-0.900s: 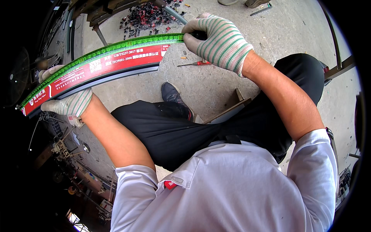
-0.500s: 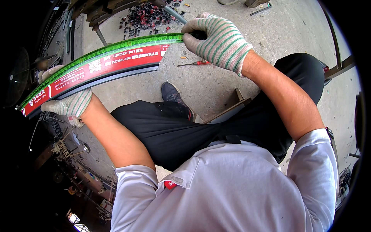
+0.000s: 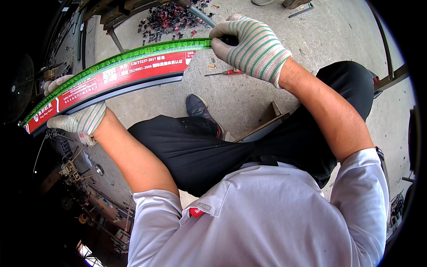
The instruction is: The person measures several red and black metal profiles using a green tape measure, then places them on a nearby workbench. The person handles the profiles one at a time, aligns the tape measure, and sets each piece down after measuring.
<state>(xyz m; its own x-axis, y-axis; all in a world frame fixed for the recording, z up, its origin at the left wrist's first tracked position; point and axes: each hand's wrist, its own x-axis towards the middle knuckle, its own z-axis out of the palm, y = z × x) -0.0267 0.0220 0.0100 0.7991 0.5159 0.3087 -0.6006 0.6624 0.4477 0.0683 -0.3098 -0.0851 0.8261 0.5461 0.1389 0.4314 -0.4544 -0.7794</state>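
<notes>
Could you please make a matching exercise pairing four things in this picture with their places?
1. Left hand
2. Right hand
3. Green tape blade
4. Red-handled tool

A. On the floor
B. Along the upper edge of the red-faced strip
C. Gripping the strip's left part
D. At the blade's right end

Pairs: 1-C; 2-D; 3-B; 4-A

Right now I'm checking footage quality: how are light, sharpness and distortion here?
Head view throughout: the tape and red strip bow, likely fisheye; the floor is bright, the lower left near-black; the right hand looks crisp, without obvious motion blur.
</notes>
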